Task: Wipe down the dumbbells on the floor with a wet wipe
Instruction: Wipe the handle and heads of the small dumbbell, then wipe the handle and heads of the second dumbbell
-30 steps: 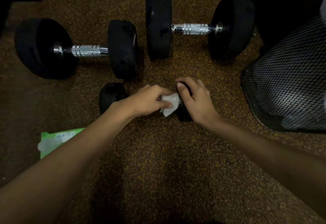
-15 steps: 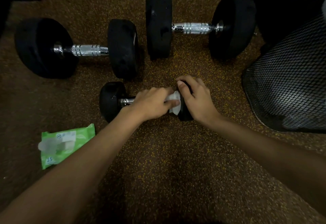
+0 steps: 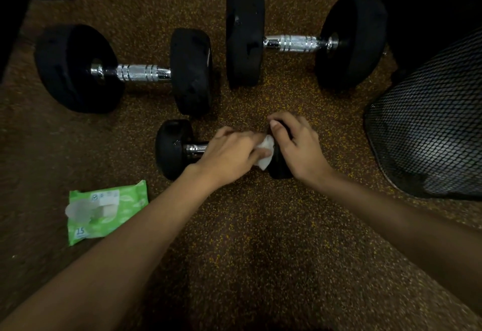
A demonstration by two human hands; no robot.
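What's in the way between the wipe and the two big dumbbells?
Nothing visible. The left hand holds the wipe on the small dumbbell, gripped by the right hand; only bare floor lies between it and the left big dumbbell and right big dumbbell. The pack lies off left, the mesh bin off right.

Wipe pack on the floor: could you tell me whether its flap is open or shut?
Open: the green wipe pack has its clear flap peeled back to the left, with white showing at the opening.
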